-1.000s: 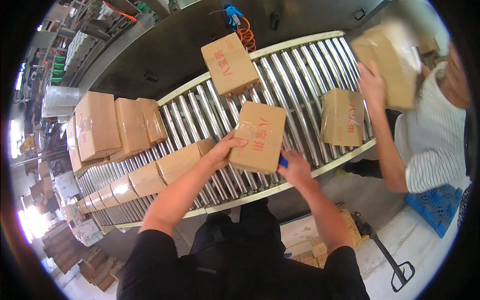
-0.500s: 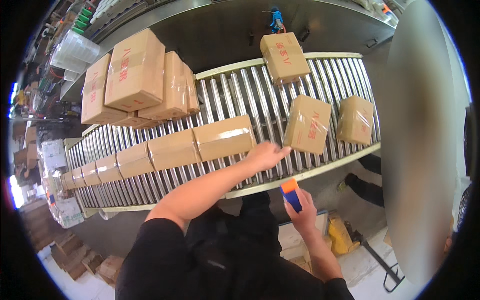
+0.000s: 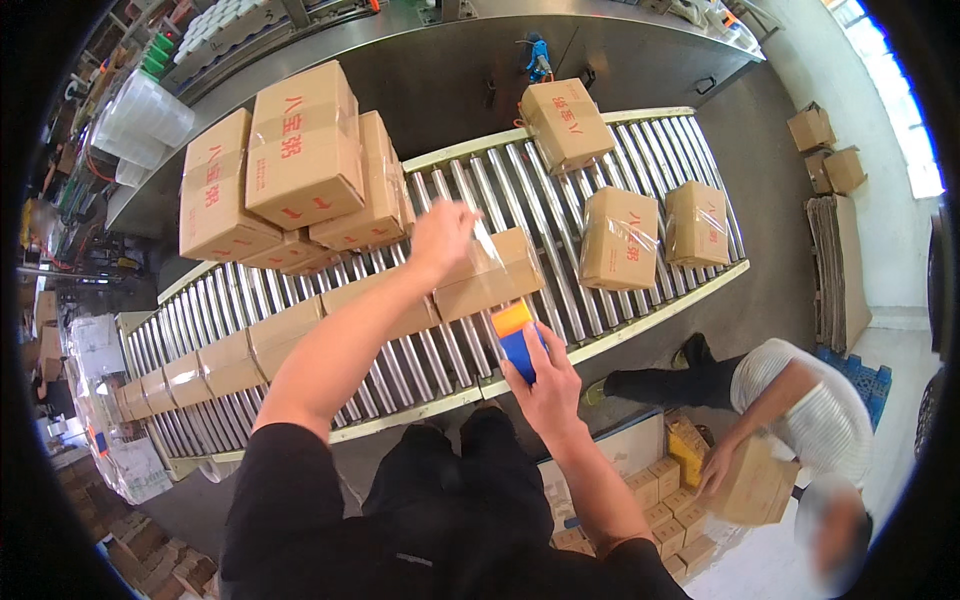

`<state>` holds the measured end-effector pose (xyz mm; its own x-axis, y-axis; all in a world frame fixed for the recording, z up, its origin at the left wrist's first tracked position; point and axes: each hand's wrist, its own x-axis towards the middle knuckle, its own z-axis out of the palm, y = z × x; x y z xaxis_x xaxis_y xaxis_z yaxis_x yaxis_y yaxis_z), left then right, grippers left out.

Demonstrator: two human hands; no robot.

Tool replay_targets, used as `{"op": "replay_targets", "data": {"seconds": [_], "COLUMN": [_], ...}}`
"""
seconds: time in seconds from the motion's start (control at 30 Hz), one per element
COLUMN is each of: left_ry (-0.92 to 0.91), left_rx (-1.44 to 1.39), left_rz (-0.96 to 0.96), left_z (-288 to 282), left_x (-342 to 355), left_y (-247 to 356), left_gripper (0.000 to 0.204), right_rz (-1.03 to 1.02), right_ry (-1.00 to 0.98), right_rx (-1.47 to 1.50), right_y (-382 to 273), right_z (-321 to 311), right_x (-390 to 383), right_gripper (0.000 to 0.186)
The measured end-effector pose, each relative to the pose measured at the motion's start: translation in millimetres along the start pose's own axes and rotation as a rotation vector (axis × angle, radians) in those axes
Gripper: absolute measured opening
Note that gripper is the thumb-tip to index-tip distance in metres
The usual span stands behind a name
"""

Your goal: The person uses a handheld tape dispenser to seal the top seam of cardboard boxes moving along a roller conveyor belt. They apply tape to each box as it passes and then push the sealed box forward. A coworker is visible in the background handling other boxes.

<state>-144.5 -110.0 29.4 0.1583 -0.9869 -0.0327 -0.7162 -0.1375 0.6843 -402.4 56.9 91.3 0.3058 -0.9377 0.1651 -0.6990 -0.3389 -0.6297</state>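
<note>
My left hand point(image 3: 443, 240), fingers curled closed and slightly blurred, hovers over the end carton point(image 3: 490, 285) of a row of brown cartons lying on the roller conveyor point(image 3: 535, 220). A shiny strip point(image 3: 487, 243), which looks like clear tape, shows beside its fingers; whether they grip it I cannot tell. My right hand point(image 3: 548, 385) is wrapped around a blue-and-orange block-shaped tool point(image 3: 520, 345). Its orange end points at the near side of the end carton, close to the conveyor's front rail.
Stacked cartons point(image 3: 305, 150) stand at the left rear of the conveyor. Three separate ones, including a taped carton point(image 3: 620, 235), sit to the right. At lower right, a person in a light striped shirt point(image 3: 800, 395) handles a carton point(image 3: 752, 485) beside several smaller boxes point(image 3: 660, 515).
My left hand has moved up and left, over the end carton. My right hand has brought the tool up and left, towards that carton. The person at lower right has come into fuller view.
</note>
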Motion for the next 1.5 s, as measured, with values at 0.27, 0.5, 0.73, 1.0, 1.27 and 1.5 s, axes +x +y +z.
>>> {"op": "replay_targets", "data": {"seconds": [0.27, 0.5, 0.73, 1.0, 1.27, 1.5], "left_ry": [0.059, -0.370, -0.484, -0.523, -0.400, -0.905], "left_rx": [0.024, 0.647, 0.002, -1.432, -0.435, -0.606], "left_rz": [-0.432, 0.317, 0.034, -0.897, -0.383, -0.449], "left_z": [62.3, 12.9, -4.9, 39.3, 115.9, -11.5], "left_x": [39.8, -76.2, 12.6, -6.6, 0.8, -146.4], "left_y": [-97.9, 1.8, -15.8, -55.6, -10.7, -23.1], "left_gripper": [0.068, 0.133, 0.127, 0.078, 0.109, 0.062], "right_rz": [0.090, 0.152, 0.116, 0.642, 0.903, -0.045], "right_ry": [-0.127, -0.296, -0.483, -0.599, -0.503, 0.012], "right_rx": [0.105, 0.082, 0.013, 0.510, 0.820, 0.220], "right_y": [63.7, 76.2, 172.5, 198.7, 147.7, -29.1], "right_z": [79.7, 56.5, -0.1, 72.0, 59.1, 38.4], "right_x": [-13.8, 3.0, -24.0, 100.2, -66.0, -69.0], "right_gripper": [0.070, 0.068, 0.067, 0.067, 0.058, 0.070]}}
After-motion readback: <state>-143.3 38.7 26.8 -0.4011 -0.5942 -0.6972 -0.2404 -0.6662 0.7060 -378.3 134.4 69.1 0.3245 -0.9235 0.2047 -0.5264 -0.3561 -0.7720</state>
